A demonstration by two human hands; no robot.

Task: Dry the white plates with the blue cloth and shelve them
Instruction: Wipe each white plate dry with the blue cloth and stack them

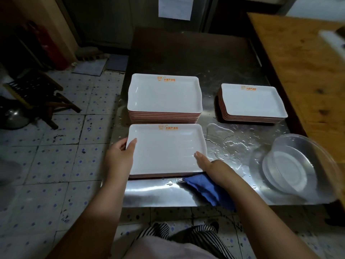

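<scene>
While left hand [119,156] grips near plate [166,150] by left edge, right hand [207,163] lies flat on it, fingers straight; blue cloth [209,191] under that wrist, tall stack [164,98] just behind plate.

Setting: back-of-house kitchen or dishwashing area of an eatery. Evidence: stainless-steel tabletop [196,58], wet with puddles; two stacks of identical white rectangular plates [164,94] [253,101] bearing the same orange printed logo, with one more such plate [166,150] set apart at the near edge; clear plastic containers [291,165] nested at the right; worn, stained tiled floor [61,146]; red fire extinguisher [46,45] in the far left corner; paper notice [175,7] on the back wall.
</scene>
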